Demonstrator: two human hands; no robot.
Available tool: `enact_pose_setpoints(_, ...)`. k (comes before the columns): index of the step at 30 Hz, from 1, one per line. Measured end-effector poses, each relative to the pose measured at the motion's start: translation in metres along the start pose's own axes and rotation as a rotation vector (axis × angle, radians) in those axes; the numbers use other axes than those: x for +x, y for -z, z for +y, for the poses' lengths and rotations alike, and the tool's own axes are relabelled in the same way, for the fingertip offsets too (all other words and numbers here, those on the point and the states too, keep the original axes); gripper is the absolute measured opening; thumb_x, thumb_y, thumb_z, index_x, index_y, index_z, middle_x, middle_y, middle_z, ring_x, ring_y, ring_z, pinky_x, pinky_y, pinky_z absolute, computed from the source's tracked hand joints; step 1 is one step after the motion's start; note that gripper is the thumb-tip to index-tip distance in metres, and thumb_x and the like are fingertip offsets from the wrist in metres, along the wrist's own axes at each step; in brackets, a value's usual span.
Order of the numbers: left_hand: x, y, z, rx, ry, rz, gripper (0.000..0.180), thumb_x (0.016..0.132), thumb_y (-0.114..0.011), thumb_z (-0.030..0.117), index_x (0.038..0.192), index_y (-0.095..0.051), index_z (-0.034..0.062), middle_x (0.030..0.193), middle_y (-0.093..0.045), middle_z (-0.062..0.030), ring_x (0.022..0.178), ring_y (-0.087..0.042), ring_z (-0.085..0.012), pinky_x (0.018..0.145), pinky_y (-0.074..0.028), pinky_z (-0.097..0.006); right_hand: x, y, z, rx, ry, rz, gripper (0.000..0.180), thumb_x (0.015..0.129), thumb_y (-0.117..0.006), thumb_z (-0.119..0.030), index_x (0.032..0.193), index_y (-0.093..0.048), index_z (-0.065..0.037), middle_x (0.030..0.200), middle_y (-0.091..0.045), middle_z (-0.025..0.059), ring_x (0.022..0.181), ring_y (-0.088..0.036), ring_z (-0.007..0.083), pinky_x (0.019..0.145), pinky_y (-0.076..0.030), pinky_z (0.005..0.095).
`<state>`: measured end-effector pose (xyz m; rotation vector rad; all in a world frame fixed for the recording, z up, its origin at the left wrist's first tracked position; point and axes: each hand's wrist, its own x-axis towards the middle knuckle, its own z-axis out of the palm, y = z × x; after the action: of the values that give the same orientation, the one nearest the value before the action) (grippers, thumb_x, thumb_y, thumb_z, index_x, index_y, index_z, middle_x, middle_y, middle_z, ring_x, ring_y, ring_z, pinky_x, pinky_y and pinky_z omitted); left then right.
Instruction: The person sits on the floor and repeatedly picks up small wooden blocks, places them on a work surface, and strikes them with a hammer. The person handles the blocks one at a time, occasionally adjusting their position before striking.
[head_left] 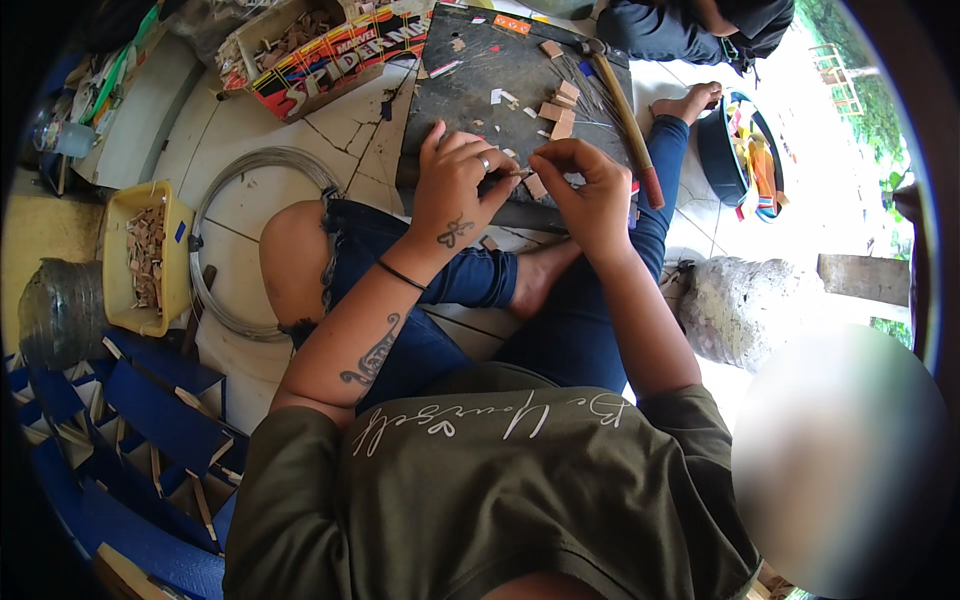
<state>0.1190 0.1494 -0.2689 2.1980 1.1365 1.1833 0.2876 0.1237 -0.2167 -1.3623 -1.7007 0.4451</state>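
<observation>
Tiny piece (522,172) between fingers (556,156), indistinct

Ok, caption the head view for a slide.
Left hand and right hand close together above a dark board with brown blocks and hammer.

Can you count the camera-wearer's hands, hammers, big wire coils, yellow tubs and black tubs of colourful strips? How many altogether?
Hands: 2 (left hand, right hand)
Hammer: 1
Big wire coil: 1
Yellow tub: 1
Black tub of colourful strips: 1
Total: 6
</observation>
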Motion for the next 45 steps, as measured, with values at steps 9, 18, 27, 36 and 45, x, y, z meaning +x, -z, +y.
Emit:
enact_pose_setpoints(9,0.0,0.001,0.0,0.005,-0.004,-0.007,0.011,0.079,-0.074,0.02,0.086,-0.07,0.0133,0.092,-0.069,-0.0014,0.105,-0.059,-0.0242,0.113,-0.024,-0.052,0.001,0.001,-0.003,-0.027,0.022,-0.02,0.012,0.08,-0.076,-0.005,0.089,-0.07,0.0,0.082,-0.072,0.0099,0.072,-0.07,0.0159,0.067,-0.054,0.0277)
enact_pose_setpoints(18,0.001,0.0,0.0,-0.002,-0.008,0.006,0.009,0.079,-0.074,0.019,0.085,-0.069,0.013,0.091,-0.068,-0.0016,0.104,-0.059,-0.0246,0.112,-0.026,-0.052,0.006,0.003,-0.003,-0.037,0.035,-0.099,0.011,0.081,-0.074,-0.005,0.09,-0.07,0.0,0.081,-0.071,0.0105,0.072,-0.07,0.0167,0.066,-0.054,0.0289)
enact_pose_setpoints(27,0.01,-0.001,0.008,-0.082,0.004,0.033,0.007,0.08,-0.071,0.016,0.082,-0.067,0.0099,0.084,-0.066,-0.0025,0.094,-0.061,-0.025,0.107,-0.032,-0.049,0.015,0.005,-0.008,-0.074,0.044,-0.179,0.017,0.079,-0.076,-0.013,0.091,-0.069,-0.003,0.085,-0.069,0.0132,0.075,-0.069,0.0256,0.07,-0.054,0.0342)
enact_pose_setpoints(36,0.018,-0.007,0.004,-0.205,-0.084,0.079,0.013,0.082,-0.07,0.009,0.074,-0.061,0.0045,0.074,-0.062,-0.0082,0.076,-0.061,-0.0297,0.089,-0.046,-0.042,0.009,0.07,0.076,-0.799,-0.183,0.028,0.048,0.086,-0.068,-0.023,0.129,-0.054,-0.007,0.126,-0.056,0.0178,0.113,-0.056,0.0384,0.094,-0.045,0.0446)
enact_pose_setpoints(45,0.02,-0.005,0.005,-0.301,-0.041,0.027,0.014,0.082,-0.07,0.007,0.073,-0.059,0.003,0.073,-0.061,-0.0103,0.073,-0.059,-0.0313,0.072,-0.046,-0.041,-0.006,0.083,0.068,-0.218,-0.203,0.015,0.039,0.096,-0.053,-0.011,0.135,-0.048,-0.005,0.089,-0.059,0.0142,0.084,-0.061,0.026,0.076,-0.049,0.0379)
